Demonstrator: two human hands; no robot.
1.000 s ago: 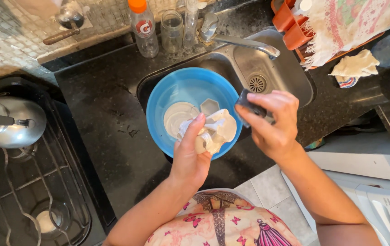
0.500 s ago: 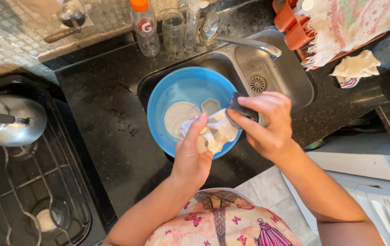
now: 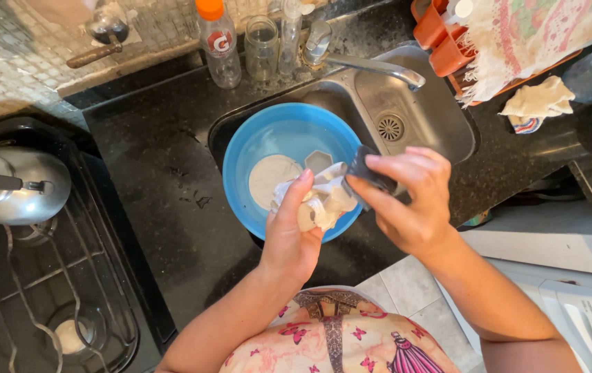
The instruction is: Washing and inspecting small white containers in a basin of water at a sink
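Over the blue basin's (image 3: 254,138) near rim, her left hand (image 3: 294,231) clutched a soapy white object (image 3: 320,204); her right hand (image 3: 406,200) pinched a dark sponge (image 3: 368,171) against it. Foam hid its shape.

The person's left hand (image 3: 289,238) and right hand (image 3: 406,200) were bare, with no gloves, rings or watch in sight, and both forearms were uncovered up to the elbows, so no sleeves showed. Fingernails were short and unpainted. At six o'clock in the view, the front of a garment (image 3: 341,335) showed: pale cream cloth printed with bright pink butterflies and small drawn figures in pink and purple dresses. A grey-brown patterned panel ran down its middle, framed by a narrow trim.
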